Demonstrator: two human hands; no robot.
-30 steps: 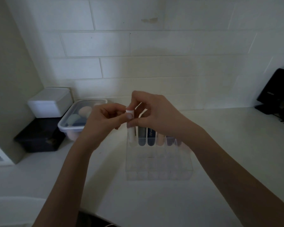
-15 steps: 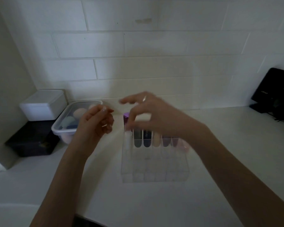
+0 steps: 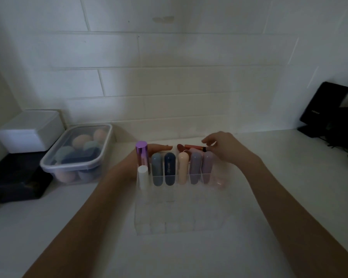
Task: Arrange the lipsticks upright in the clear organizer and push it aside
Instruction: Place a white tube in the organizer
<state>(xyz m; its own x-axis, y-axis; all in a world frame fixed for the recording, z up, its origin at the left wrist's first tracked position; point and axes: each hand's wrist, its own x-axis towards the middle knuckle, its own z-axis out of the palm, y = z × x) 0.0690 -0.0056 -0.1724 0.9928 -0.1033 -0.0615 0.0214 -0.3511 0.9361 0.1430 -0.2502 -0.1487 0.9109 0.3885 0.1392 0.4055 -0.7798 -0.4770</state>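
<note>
Seven lipsticks stand upright in the clear organizer [image 3: 181, 215], which sits in the middle of the tabletop [image 3: 269, 227]: a purple metallic one [image 3: 142, 157] at the far left, a white one [image 3: 143, 177] just in front of it, then a row of grey [image 3: 156, 169], dark blue [image 3: 169, 168], peach [image 3: 183, 167] and two lilac tubes [image 3: 201, 166].

The right hand [image 3: 223, 147] reaches behind the organizer, at about 1 o'clock from it, and its fingers pinch narrowly a red lipstick [image 3: 195, 147] that lies flat there. The left hand [image 3: 159, 148] rests open and flat behind the back wall, at 11 o'clock, holding nothing.

To do this step well, I think the hand should lift the red tube, turn it vertical and lower it straight into a free cell, while the left hand steadies the organizer.

Compared with one second ago, both hands have left the white tube, which now stands in its cell, and they have moved down behind the organizer.
</note>
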